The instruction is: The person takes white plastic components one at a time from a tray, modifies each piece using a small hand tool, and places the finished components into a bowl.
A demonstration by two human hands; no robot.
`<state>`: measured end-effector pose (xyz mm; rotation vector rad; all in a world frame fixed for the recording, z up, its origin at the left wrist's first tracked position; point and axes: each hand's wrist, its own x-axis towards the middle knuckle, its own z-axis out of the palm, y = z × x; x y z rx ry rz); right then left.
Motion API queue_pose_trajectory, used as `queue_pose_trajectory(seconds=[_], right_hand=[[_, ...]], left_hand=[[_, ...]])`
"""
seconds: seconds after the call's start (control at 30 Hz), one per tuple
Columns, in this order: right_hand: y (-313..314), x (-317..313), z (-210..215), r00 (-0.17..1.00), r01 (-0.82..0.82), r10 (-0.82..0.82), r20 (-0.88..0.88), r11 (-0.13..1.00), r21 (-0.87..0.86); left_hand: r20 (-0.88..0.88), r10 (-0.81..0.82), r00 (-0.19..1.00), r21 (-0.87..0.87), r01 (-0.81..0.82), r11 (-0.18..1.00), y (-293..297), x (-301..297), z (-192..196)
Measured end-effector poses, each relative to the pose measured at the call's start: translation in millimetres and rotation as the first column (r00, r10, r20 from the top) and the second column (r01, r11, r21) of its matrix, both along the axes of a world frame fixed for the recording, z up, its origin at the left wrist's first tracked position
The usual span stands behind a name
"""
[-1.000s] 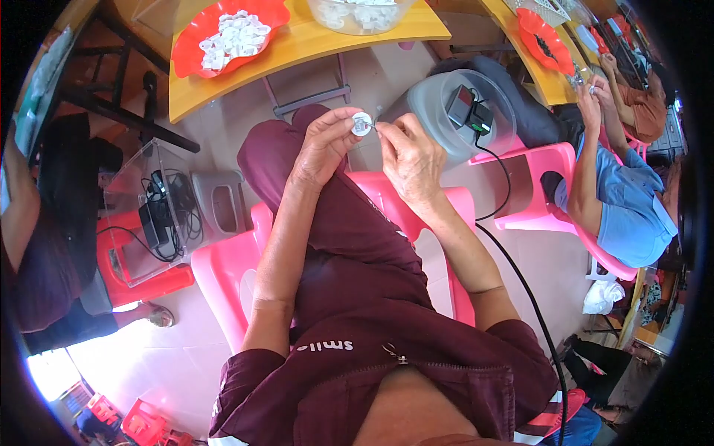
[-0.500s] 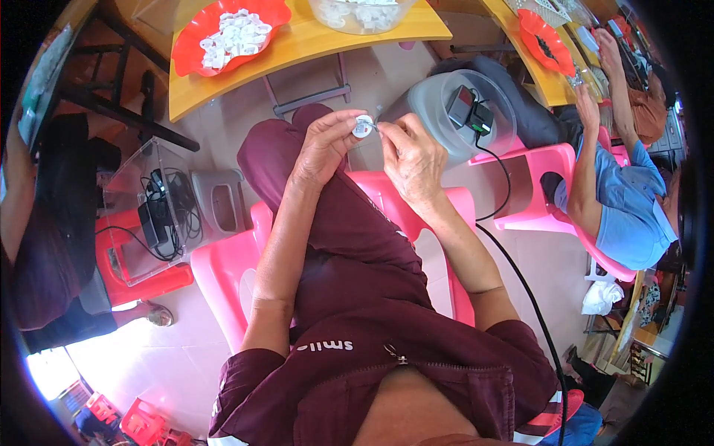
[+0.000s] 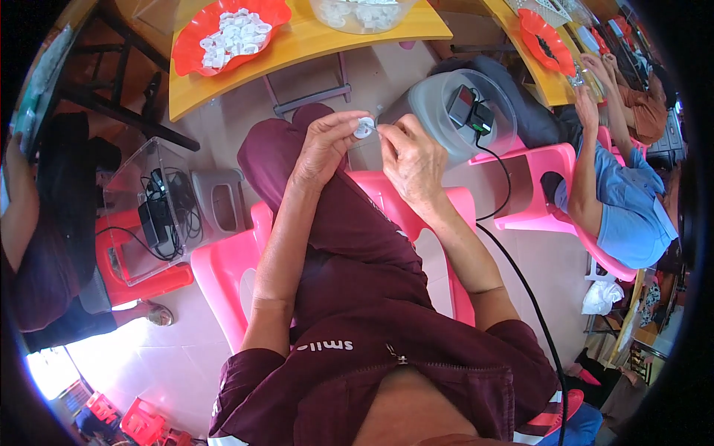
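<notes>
Between the thumb and fingers of my left hand (image 3: 325, 149) is a small round white plastic piece (image 3: 364, 128), held above my knees. Some darker detail shows on its face, too small to make out. My right hand (image 3: 413, 157) is closed in a pinch just to the right of it. A thin, dark sliver shows at those fingertips, reaching toward the white piece; its kind is too small to tell. Beyond my hands, a red wavy-edged dish (image 3: 187, 53) on the table holds many small white plastic parts (image 3: 236, 39).
A clear bowl (image 3: 338, 20) of white parts stands on the yellow table (image 3: 312, 56). To the right, a clear tub (image 3: 503, 93) holds black adapters; a black cable (image 3: 520, 279) runs past my right arm. Left is a clear box (image 3: 141, 253) with cables. A person in blue (image 3: 632, 215) sits right.
The white piece has turned slightly in my left fingers, so its face looks different. Both my hands stay nearly in place. At the right, a co-worker's hand has moved down toward the table.
</notes>
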<state>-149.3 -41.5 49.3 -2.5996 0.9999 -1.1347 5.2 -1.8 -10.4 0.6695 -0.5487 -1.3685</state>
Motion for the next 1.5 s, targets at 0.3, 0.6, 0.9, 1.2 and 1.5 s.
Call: queue_pose_trajectory(seconds=[0.3,0.6,0.9,1.2,1.5], right_hand=[[0,-2,0,0.999,-0.005,0.007,-0.052,0.999,0.034],[0,-5,1,0.983,-0.017,0.037,-0.18,0.993,0.114],[2,1,-7,0.977,0.03,-0.005,-0.214,0.993,0.117],[0,3,-8,0.997,0.034,-0.024,-0.068,0.988,0.15],[3,-1,-6,0.998,0.004,0.01,-0.065,0.977,0.211]], left_hand=[[0.045,0.022,0.999,0.007,-0.022,1.0,0,-5,4],[0.19,0.006,0.982,0.061,-0.017,0.998,1,-6,1],[0.255,0.009,0.967,0.077,-0.03,0.997,-3,-5,0],[0.337,0.241,0.91,0.055,-0.274,0.96,-17,3,9],[0.554,0.524,0.646,-0.258,-0.465,0.847,-123,48,131]])
